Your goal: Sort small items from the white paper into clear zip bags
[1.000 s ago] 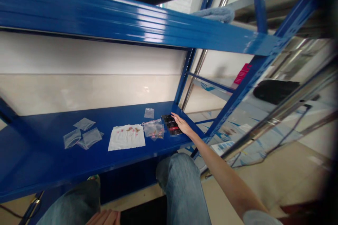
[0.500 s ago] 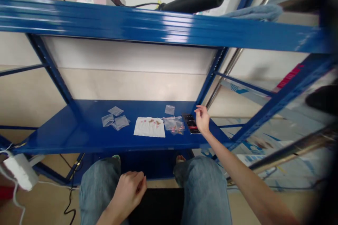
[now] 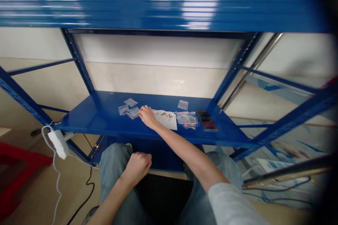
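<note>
My right hand point(image 3: 147, 116) reaches over the blue shelf, at the left end of a white sheet point(image 3: 169, 121) with small pink and brown pieces on it. Its fingertips are beside the clear bags point(image 3: 133, 112) on the left; whether they pinch one is too small to tell. My left hand point(image 3: 138, 165) rests closed near my left knee, its fingers curled and their contents hidden. Right of the sheet lies a clear bag with small pink items point(image 3: 187, 119). A single small bag point(image 3: 183, 104) is behind it, and a dark phone point(image 3: 206, 120) lies farther right.
A blue upper beam point(image 3: 148, 14) crosses above the shelf point(image 3: 105, 123). Blue uprights stand at both sides. A white power strip point(image 3: 58, 144) with cables hangs at the left, near a red stool point(image 3: 23, 158).
My right hand has moved left from the phone to the left end of the white sheet. My left hand stays low and closed. The view has shifted left.
</note>
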`<action>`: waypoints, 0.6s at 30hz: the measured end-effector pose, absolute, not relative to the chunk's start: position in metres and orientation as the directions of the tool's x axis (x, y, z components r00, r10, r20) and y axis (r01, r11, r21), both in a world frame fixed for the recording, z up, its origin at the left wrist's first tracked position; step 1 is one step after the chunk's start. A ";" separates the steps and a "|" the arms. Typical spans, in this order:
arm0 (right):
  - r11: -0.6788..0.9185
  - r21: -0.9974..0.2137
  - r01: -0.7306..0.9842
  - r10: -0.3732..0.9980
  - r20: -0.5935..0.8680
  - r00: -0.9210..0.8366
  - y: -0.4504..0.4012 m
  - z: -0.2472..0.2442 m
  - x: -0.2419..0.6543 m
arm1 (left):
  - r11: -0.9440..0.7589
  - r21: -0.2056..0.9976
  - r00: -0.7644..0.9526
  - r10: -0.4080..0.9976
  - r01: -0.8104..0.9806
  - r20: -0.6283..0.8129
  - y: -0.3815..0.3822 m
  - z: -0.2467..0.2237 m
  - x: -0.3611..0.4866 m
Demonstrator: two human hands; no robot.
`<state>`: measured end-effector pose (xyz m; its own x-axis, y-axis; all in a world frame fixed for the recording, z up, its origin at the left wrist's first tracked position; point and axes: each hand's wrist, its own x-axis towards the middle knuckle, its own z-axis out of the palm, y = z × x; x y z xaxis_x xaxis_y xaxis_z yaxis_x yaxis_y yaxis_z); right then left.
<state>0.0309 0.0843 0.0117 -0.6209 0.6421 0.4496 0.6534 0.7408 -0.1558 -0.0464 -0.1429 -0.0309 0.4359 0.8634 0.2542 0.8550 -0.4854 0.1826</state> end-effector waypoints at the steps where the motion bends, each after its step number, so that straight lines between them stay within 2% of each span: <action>1: 0.727 -0.182 0.662 0.656 0.470 -0.590 0.083 0.014 0.031 | -0.494 0.171 0.444 0.857 0.853 0.262 -0.143 -0.030 -0.045; 3: 0.701 -0.271 0.660 0.680 0.533 -0.504 0.077 0.022 0.034 | -0.509 0.152 0.454 0.842 0.847 0.292 -0.143 -0.030 -0.043; 5: 0.676 -0.442 0.589 0.718 0.574 -0.393 0.064 0.031 0.042 | -0.499 0.142 0.426 0.831 0.855 0.359 -0.144 -0.027 -0.042; 8: 0.557 -0.771 0.308 0.830 0.504 -0.240 0.027 0.036 0.066 | -0.454 0.145 0.309 0.775 0.879 0.551 -0.148 -0.019 -0.042; 10: 0.433 -0.895 0.107 0.894 0.411 -0.180 -0.011 0.032 0.089 | -0.462 0.151 0.241 0.682 0.874 0.691 -0.155 -0.013 -0.040; 13: 0.305 -0.951 -0.043 0.940 0.308 -0.144 -0.079 0.016 0.128 | -0.516 0.131 0.230 0.576 0.847 0.785 -0.166 -0.008 -0.035; 18: 0.207 -0.973 -0.099 0.958 0.222 -0.181 -0.161 -0.005 0.171 | -0.616 0.063 0.433 0.618 0.785 0.656 -0.174 -0.014 -0.015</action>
<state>0.1712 -0.1605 -0.0049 -0.1807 0.9581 0.2224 -0.0988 0.2073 -0.9733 -0.0154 -0.1738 -0.0139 0.4333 0.6183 0.6557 0.7849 -0.6164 0.0626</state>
